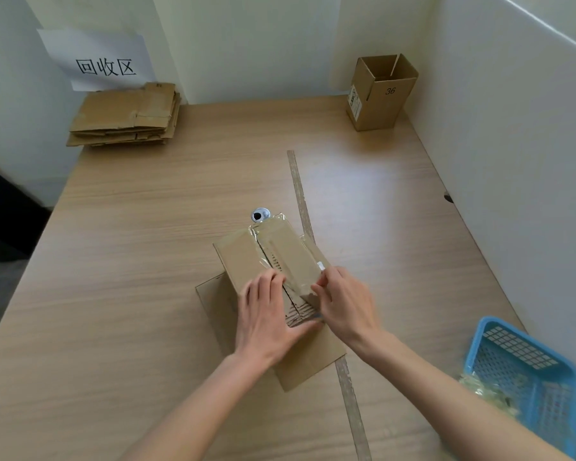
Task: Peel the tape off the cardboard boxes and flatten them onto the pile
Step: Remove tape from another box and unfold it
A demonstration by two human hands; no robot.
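On the table (147, 227), the left hand (266, 314) presses flat on the taped box (246, 261) while right hand (345, 301) fingers pinch its clear tape (291, 251). An open box (381, 93) reads "36"; the sign (97, 59) above the flattened pile (127, 114) reads "回收区".

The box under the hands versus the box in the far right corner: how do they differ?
The box under the hands lies near the table's middle, its top covered in clear tape; the corner box stands upright with its top open. The left hand presses the near one while the right hand pinches its tape; nothing touches the corner box, marked 36. Both are brown cardboard, not yet flattened.
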